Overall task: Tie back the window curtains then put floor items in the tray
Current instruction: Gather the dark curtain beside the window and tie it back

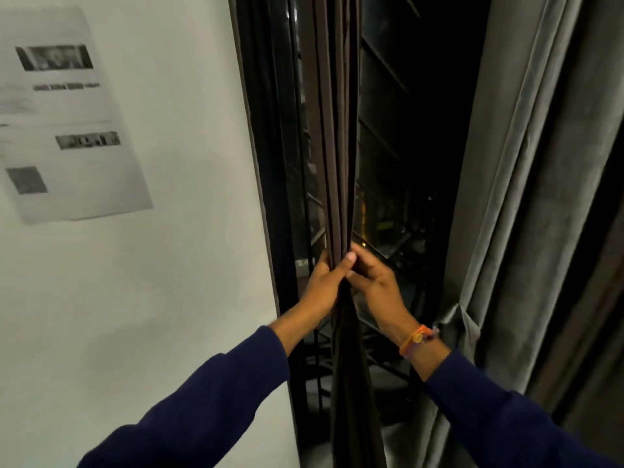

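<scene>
Both hands meet on the gathered dark brown curtain (337, 146), which hangs bunched in front of the dark window (405, 163) near its left edge: left hand (322, 285) wraps it from the left, right hand (374, 282) pinches it from the right, fingertips touching. Grey curtain (526, 163) hangs at right, well apart. Printed sheet (67, 113) on white wall (169, 265), text blurred.

White wall (175, 298) fills the left half of the view. Printed paper sheet (64, 123) stuck flat on it, upper left, tilted, dark picture blocks and text too blurred to read. Wall's right edge meets dark window frame (270, 231). Pale strip at bottom centre, below the frame; floor or sill, cannot tell which.
</scene>
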